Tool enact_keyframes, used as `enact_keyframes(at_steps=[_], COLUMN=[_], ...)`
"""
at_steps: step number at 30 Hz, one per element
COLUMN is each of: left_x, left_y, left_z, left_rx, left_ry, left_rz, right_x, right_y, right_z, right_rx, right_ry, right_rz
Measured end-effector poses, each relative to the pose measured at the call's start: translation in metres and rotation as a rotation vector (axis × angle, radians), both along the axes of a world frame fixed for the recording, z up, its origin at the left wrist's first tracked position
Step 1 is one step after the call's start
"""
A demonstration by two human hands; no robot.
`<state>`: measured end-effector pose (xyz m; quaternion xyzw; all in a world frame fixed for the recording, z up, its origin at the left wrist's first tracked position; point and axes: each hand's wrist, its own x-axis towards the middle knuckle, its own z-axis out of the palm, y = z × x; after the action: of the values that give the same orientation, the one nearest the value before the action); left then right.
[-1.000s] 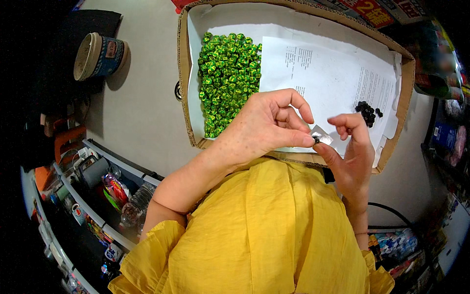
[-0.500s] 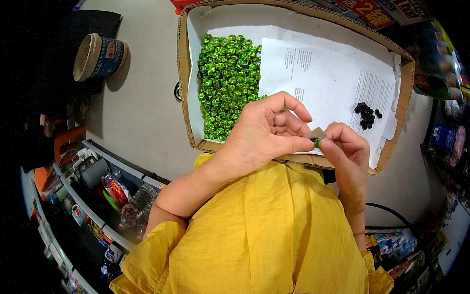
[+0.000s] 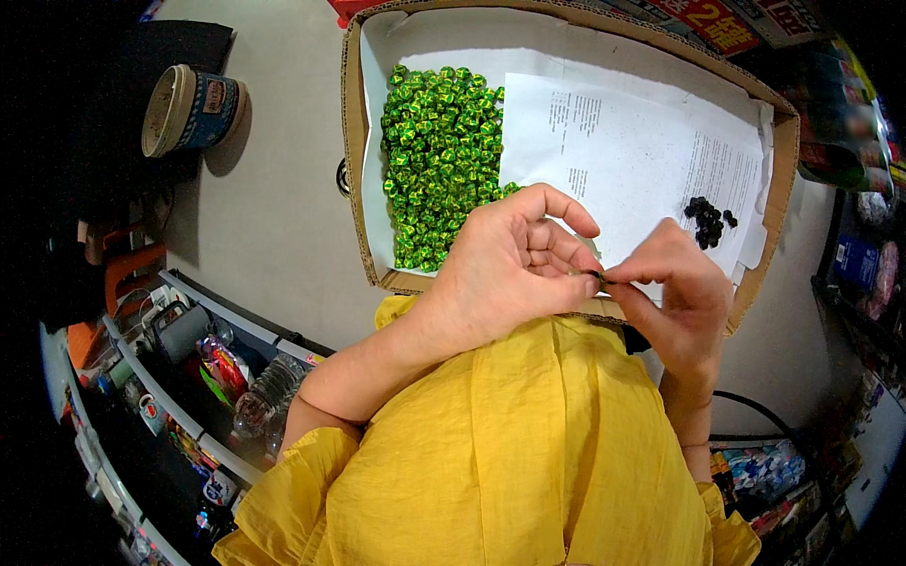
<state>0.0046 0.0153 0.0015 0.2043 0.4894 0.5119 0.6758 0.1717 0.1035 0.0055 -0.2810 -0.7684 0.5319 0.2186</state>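
Observation:
My left hand and my right hand meet over the near edge of a shallow cardboard box. Between their fingertips is a tiny piece in green foil, dark at its left end. The left thumb and finger pinch that end, and the right thumb and forefinger pinch the other; fingers cover most of it. Left of the paper inside the box lies a large heap of shiny green foil-wrapped pieces. A small cluster of bare dark lumps sits on the paper at the right.
White printed paper lines the box. A blue and white bucket stands on the floor at the left. Nearer is a shelf with bottles and packages. Packaged goods line the right side, and a black cable curves below.
The right hand has turned and moved slightly right, its knuckles raised. The foil's flared, silvery flap no longer shows, and the foil now looks narrow between the fingertips. The left hand has barely moved.

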Motion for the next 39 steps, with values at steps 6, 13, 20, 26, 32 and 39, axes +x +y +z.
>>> enact_keyframes(at_steps=[6, 13, 20, 26, 32, 39], left_x=[-0.001, -0.008, -0.004, -0.002, 0.004, 0.018], left_y=[0.0, -0.001, -0.001, -0.003, -0.001, 0.001], left_z=[-0.001, -0.006, -0.001, 0.002, 0.005, 0.001], left_rx=[-0.082, -0.087, -0.03, -0.018, -0.018, 0.037], left_ry=[-0.215, -0.393, -0.343, -0.213, -0.163, -0.174], left_rz=[0.037, -0.062, -0.028, 0.063, 0.258, 0.331], right_x=[0.004, 0.007, 0.007, 0.007, -0.006, -0.018], right_y=[-0.005, -0.011, -0.011, -0.01, -0.031, -0.042], right_z=[0.014, 0.029, 0.024, 0.013, -0.002, -0.017], right_rx=[0.739, 0.926, 1.003, 0.953, -0.633, -0.76], right_ry=[-0.081, -0.219, -0.182, -0.1, 0.268, 0.532], right_rz=[0.065, 0.109, 0.07, 0.023, -0.376, -0.534])
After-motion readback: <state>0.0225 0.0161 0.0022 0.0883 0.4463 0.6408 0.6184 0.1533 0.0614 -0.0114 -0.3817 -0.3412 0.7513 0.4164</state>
